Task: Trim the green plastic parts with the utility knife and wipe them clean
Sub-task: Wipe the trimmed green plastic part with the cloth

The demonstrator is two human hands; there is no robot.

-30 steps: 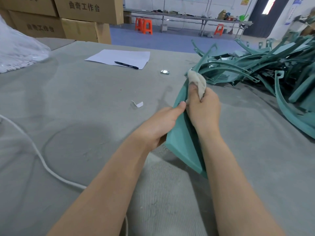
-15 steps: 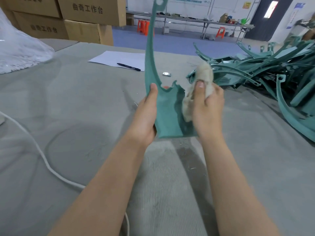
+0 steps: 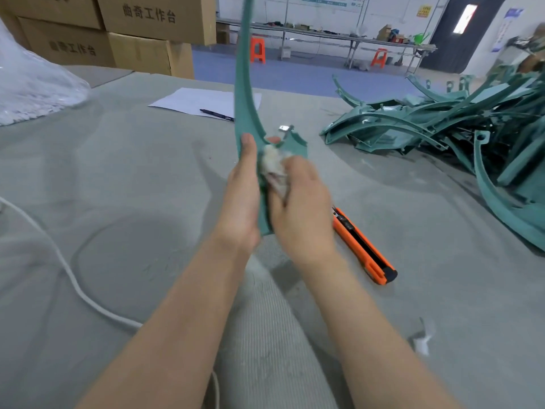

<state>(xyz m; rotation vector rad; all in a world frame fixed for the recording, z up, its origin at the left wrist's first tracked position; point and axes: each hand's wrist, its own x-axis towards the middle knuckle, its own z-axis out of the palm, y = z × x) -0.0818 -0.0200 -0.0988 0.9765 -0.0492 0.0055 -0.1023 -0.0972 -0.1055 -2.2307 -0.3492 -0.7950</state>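
Observation:
I hold a long curved green plastic part upright over the grey table; its thin arm runs up past the top edge. My left hand grips the part's wide lower end from the left, thumb on its face. My right hand holds a whitish wiping cloth pressed against the part's face. An orange utility knife lies on the table just right of my right wrist. A pile of green plastic parts lies at the far right.
The grey felt-covered table carries a white cable at the left, a sheet of paper with a pen, and a small metal piece. A clear plastic bag and cardboard boxes stand at the back left.
The part went from lying low and pointing away to standing upright. My right hand slid the cloth down and leftward on its face. The knife has come into view.

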